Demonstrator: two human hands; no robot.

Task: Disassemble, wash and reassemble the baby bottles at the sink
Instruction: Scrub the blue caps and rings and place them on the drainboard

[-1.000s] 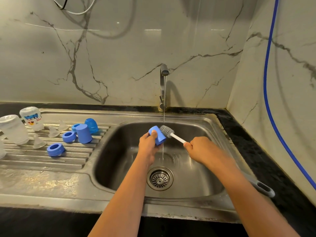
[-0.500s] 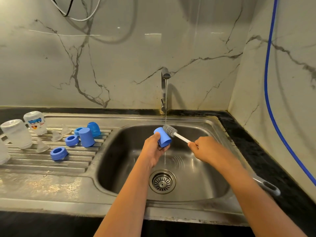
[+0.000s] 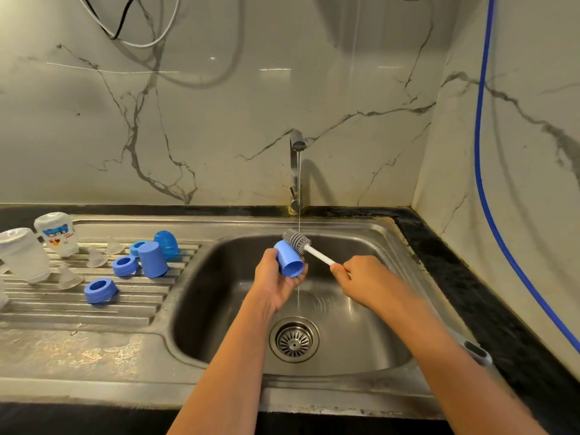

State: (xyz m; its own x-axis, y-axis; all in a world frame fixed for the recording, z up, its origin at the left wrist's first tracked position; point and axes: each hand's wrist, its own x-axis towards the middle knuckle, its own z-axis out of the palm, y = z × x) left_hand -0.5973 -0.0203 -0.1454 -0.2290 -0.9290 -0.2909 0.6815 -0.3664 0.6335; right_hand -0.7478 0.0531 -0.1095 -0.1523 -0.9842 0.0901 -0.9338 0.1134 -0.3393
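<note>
Left hand: the left hand (image 3: 276, 277) cradles a blue bottle cap (image 3: 290, 260) below the tap (image 3: 295, 171), fingers curled under and around it.
Blue bottle cap: held over the sink basin (image 3: 392, 246) just left of the tap's falling stream, tilted, with its open mouth turned down toward the person.
Right hand: to the right of the tap's stream, the right hand (image 3: 361, 277) is closed around the white shaft of a bottle brush (image 3: 317, 254).
Bottle brush: the grey bristle head sits directly under the tap, against the outside of the cap's far end.
Water: a thin stream (image 3: 298, 196) runs from the tap past the bristles and into the basin, landing just behind the drain (image 3: 294, 340).
Bottles: two clear bottles stand upside down on the ribbed drainboard (image 3: 78, 309) far left of the tap, a plain one (image 3: 23, 255) and a printed one (image 3: 56, 233).
Other caps: left of the tap, between it and the bottles, a second blue cap (image 3: 152, 259) stands mouth down, with a domed blue cap (image 3: 166, 243) just behind it.
Rings: three blue screw rings (image 3: 100, 290) lie on the drainboard left of those caps.
Teats: three clear teats (image 3: 95, 257) rest among the rings, nearer the bottles than the tap.
Grey handle: a slotted grey handle (image 3: 477, 353) shows beyond the right forearm, well right of the tap; whether it belongs to the brush cannot be told.
Wall: a blue hose (image 3: 483, 183) hangs down the marble to the right of the tap, and cables (image 3: 125, 26) loop high to its left.
</note>
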